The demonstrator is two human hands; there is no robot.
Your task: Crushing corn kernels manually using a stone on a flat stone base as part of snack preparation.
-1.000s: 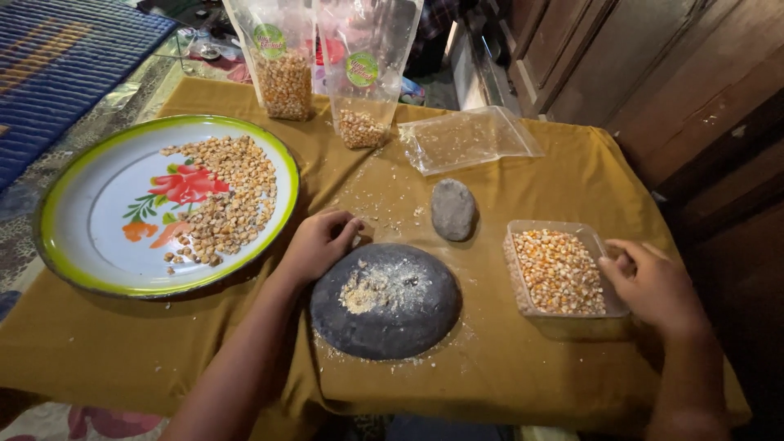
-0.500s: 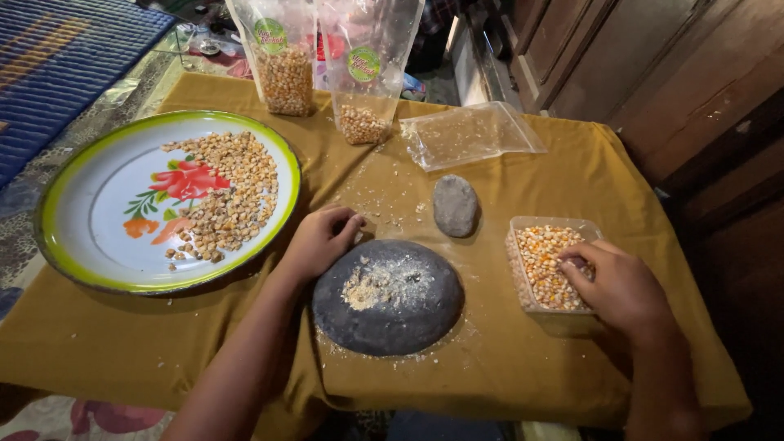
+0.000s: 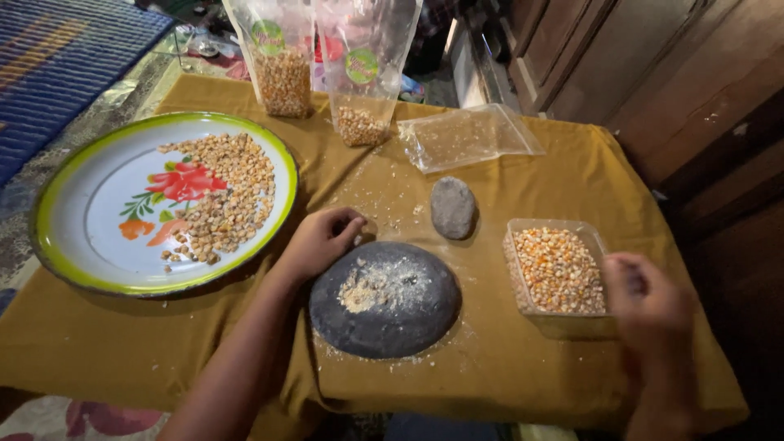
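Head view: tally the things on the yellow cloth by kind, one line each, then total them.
Flowered plate with kernels: 1
Standing clear pouches holding kernels: 2
Flat clear bag: 1
Dark round grinding stone: 1
Small grey hand stone: 1
Clear tub of corn kernels: 1
Total: 7

Single head-worn camera, looking steeply down and forward across the cloth-covered table [image 3: 523, 359], at arm's-length range.

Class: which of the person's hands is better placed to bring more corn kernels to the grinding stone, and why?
Probably the right hand: it hovers beside the clear tub of kernels, fingers curled. The left hand rests at the flat dark grinding stone, far from the tub.
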